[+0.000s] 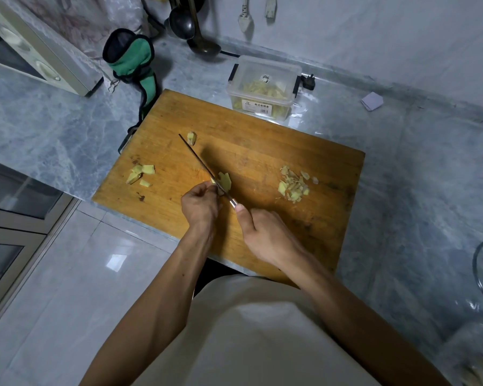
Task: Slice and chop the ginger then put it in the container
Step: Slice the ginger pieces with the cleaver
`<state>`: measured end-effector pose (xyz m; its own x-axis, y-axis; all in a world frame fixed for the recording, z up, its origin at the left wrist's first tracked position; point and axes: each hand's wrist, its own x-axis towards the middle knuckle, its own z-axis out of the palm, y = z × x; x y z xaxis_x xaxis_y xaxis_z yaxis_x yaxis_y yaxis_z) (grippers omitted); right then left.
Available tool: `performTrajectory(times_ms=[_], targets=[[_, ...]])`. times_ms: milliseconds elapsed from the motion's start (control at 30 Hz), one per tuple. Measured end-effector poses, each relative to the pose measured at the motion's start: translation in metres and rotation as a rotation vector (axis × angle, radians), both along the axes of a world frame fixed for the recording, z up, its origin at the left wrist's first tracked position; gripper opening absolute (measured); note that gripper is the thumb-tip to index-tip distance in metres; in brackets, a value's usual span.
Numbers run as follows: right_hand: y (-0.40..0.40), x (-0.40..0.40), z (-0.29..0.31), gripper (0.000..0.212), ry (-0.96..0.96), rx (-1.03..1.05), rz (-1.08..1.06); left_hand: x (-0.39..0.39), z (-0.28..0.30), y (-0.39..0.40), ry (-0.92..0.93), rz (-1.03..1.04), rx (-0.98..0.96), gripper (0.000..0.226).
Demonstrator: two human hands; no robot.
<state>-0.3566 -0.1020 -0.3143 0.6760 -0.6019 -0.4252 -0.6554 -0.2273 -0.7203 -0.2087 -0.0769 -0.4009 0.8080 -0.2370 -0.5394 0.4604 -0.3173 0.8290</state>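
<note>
On the wooden chopping board (251, 151), the left hand (200, 203) pinches a pale yellow ginger piece (225, 180); the right hand (265, 232) has its grip clenched round the thin-bladed knife (201, 165) cutting it. Sliced ginger (293, 185) lies right, ginger chunks (140, 174) left, the clear plastic container (264, 87) behind on the marble desk (53, 129)

Grey marble counter (48, 129) (dimly lit), glossy tiled floor (76, 274).

container (264, 87) behind cutting board (262, 140), ginger (225, 181) on board.
</note>
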Motion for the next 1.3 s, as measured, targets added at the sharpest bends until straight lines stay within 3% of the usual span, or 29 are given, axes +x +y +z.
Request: performTrajectory(times_ms=[1300], targets=[[0.005,0.007,-0.012,0.061,-0.020,0.056,-0.042,-0.001,0.004,-0.003,-0.087,-0.039,0.093,0.016]])
